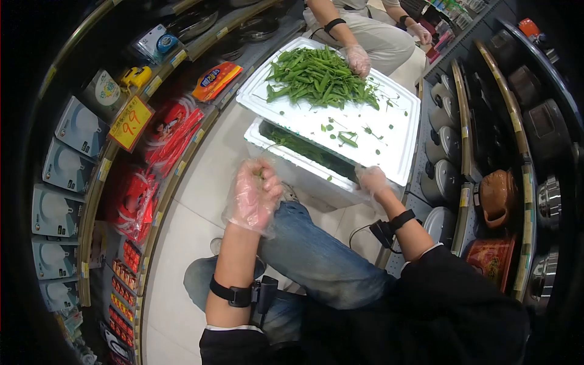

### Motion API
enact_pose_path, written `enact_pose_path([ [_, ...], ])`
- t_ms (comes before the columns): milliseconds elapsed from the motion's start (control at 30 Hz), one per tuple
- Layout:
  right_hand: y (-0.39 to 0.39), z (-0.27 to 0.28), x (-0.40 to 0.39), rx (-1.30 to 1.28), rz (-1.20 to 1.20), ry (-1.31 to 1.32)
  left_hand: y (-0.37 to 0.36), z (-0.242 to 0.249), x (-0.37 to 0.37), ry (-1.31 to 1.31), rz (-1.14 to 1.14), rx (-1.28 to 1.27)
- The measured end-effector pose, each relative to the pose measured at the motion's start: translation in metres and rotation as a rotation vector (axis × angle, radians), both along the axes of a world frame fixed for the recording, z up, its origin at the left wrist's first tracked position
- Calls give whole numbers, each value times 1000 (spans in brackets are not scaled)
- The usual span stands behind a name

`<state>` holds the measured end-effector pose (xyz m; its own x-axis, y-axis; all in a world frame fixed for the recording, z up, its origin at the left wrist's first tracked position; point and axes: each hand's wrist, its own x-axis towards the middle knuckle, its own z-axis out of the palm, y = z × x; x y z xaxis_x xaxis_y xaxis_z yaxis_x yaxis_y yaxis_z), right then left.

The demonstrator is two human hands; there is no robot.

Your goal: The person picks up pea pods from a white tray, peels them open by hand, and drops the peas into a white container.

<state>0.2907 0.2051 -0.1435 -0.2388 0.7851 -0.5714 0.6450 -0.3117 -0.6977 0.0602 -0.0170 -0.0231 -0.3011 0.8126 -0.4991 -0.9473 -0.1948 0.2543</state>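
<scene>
My left hand [255,190], in a clear plastic glove, is raised beside the near left corner of the white foam box [267,148]. Its fingers are curled closed, with a small green bit showing between them. My right hand [372,180], also gloved, is at the box's right end, by the edge of the white foam lid [389,143]; its fingertips are partly hidden. The lid lies across the box, leaving a gap along my side. A heap of green pea pods [322,73] rests on it, with loose pods and leaf bits nearer me. Greens [280,137] show inside the box.
Across the lid, a person's gloved hand [358,61] touches the heap; their other gloved hand [421,33] is farther back. Shelves flank me closely, with red packages [173,137] and a yellow price sign [130,123] at left, pots [447,143] at right.
</scene>
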Motion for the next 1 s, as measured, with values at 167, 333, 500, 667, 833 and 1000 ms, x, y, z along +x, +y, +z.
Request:
enact_pose_path([
  [167, -13, 34, 13, 625, 670, -719, 2, -1, 5, 70, 12, -51],
  [333, -7, 34, 13, 653, 560, -625, 9, 1, 10, 49, -53, -60],
  [500, -16, 28, 3, 565, 464, -541, 9, -15, 3, -39, -181, 129],
  [667, -28, 35, 0, 33, 102, 56, 13, 4, 16, 61, -127, 52],
  [833, -89, 102, -50, -771, -321, 1141, 26, 8, 35, 254, -71, 150],
  [1000, -121, 98, -117, -986, -381, 1615, 36, 16, 50, 1039, 28, 78],
])
